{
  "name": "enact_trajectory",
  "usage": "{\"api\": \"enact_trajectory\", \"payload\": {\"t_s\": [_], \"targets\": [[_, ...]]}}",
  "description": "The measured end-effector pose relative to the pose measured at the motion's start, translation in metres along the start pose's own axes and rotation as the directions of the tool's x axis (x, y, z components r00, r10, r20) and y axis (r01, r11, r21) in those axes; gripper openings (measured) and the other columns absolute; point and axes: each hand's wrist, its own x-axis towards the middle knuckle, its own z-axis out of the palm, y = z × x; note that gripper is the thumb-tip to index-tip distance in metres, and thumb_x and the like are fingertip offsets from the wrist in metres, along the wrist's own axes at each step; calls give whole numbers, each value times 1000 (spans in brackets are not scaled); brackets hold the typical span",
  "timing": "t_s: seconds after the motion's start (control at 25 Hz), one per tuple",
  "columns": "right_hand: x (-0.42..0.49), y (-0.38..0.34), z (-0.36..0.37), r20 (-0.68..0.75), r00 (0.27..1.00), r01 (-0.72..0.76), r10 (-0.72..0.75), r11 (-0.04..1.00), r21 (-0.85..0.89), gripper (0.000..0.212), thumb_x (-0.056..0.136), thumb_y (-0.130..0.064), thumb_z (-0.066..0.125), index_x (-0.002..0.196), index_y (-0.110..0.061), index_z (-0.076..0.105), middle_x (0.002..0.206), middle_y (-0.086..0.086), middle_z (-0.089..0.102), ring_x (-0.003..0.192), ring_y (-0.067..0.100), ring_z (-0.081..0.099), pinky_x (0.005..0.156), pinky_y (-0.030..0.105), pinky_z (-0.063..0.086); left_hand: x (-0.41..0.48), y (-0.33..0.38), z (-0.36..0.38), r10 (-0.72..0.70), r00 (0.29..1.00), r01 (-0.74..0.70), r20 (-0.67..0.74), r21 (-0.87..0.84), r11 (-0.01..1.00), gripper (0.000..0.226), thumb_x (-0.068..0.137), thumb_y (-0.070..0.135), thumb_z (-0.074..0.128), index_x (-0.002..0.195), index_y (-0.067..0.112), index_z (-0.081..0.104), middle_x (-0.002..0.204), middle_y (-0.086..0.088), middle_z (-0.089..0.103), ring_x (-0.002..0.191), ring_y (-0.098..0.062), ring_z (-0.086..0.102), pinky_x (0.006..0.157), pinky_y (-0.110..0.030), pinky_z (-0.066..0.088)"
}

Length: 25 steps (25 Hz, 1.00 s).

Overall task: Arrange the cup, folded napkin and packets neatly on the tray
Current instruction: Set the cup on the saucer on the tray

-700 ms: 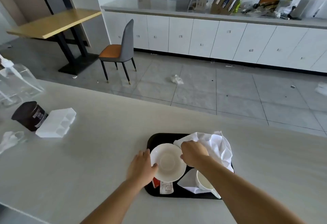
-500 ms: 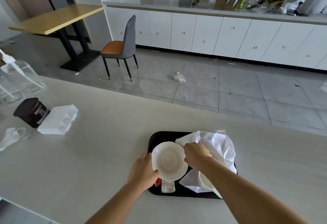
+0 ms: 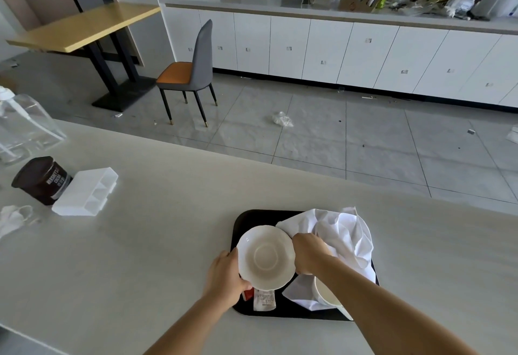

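A black tray (image 3: 253,216) lies on the pale counter in front of me. A white saucer (image 3: 265,257) sits over its left half, held on both sides: my left hand (image 3: 228,273) grips its left rim and my right hand (image 3: 309,253) its right rim. A crumpled white napkin (image 3: 340,232) covers the tray's right half. A white cup (image 3: 326,294) lies at the front right, mostly hidden under my right forearm. A white packet (image 3: 264,300) and a red packet (image 3: 248,294) peek out below the saucer.
On the counter's left stand a dark brown jar (image 3: 42,179), a white plastic divided box (image 3: 85,190), a clear plastic container (image 3: 23,127) and a crumpled clear wrapper (image 3: 12,216). Beyond the counter's far edge is tiled floor with a chair (image 3: 190,74).
Both hands stay on the saucer's rim over the tray's left half. The camera has tilted slightly; the tray's contents hold their places.
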Motion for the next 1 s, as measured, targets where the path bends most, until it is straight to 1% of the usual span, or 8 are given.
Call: {"api": "enact_trajectory", "payload": {"t_s": [0.08, 0.24, 0.44, 0.56, 0.72, 0.84, 0.92, 1.0], "targets": [[4, 1, 2, -14, 1000, -14, 15, 999, 41, 17, 73, -2, 67, 86, -12, 62, 65, -1, 50, 72, 23, 55, 61, 30, 50, 4, 0, 0, -9, 1000, 9, -21, -8, 1000, 53, 67, 24, 82, 112, 22, 55, 96, 3, 52, 92, -16, 53, 78, -26, 44], [12, 1, 3, -49, 996, -64, 70, 990, 128, 17, 75, -2, 64, 84, -13, 55, 66, -1, 49, 72, 24, 57, 58, 29, 46, 22, 1, -3, -2, 1000, 2, -23, 6, 1000, 44, 68, 23, 82, 104, 18, 57, 91, 3, 48, 85, -15, 47, 70, -25, 38], [24, 4, 7, -106, 984, -115, 144, 962, 249, 33, 73, -8, 66, 105, -6, 57, 76, 2, 61, 72, 25, 59, 57, 29, 45, 43, 1, -3, 0, 999, 0, -33, 21, 1000, 40, 73, 19, 78, 105, 14, 55, 95, 2, 44, 84, -16, 46, 69, -25, 37], [25, 5, 9, -110, 982, -113, 151, 950, 292, 21, 71, -10, 68, 91, -12, 60, 79, 2, 64, 73, 24, 61, 56, 28, 44, 49, 2, -1, -20, 999, 21, -25, 15, 1000, 40, 75, 16, 76, 109, 13, 54, 100, 0, 45, 88, -19, 51, 72, -26, 41], [27, 7, 11, -117, 981, -108, 154, 938, 329, 18, 70, -13, 69, 84, -15, 57, 78, 2, 65, 71, 23, 60, 52, 28, 42, 47, 4, 5, -46, 995, 44, -90, -24, 999, 52, 76, 11, 75, 123, 13, 54, 106, -5, 56, 98, -24, 57, 79, -30, 47], [26, 7, 13, -122, 980, -102, 156, 927, 362, 17, 67, -13, 68, 76, -18, 55, 69, -2, 60, 66, 23, 58, 45, 26, 35, 42, 5, 11, -47, 986, 36, -162, -70, 997, 49, 74, 2, 73, 118, 12, 56, 107, -5, 59, 97, -22, 59, 75, -25, 44], [25, 7, 11, -120, 981, -101, 156, 922, 373, 17, 67, -14, 69, 77, -18, 56, 69, -2, 61, 67, 23, 58, 49, 27, 38, 41, 3, 13, -42, 985, 29, -170, -81, 996, 46, 75, -3, 69, 118, 9, 58, 111, -6, 61, 98, -23, 59, 76, -23, 43], [24, 7, 10, -115, 982, -98, 149, 927, 363, 18, 67, -15, 71, 81, -17, 60, 75, 1, 66, 69, 23, 58, 55, 27, 42, 42, 1, 11, -22, 988, 18, -153, -33, 999, 49, 75, -7, 61, 121, 9, 56, 116, -5, 60, 102, -22, 58, 79, -24, 44]]}}
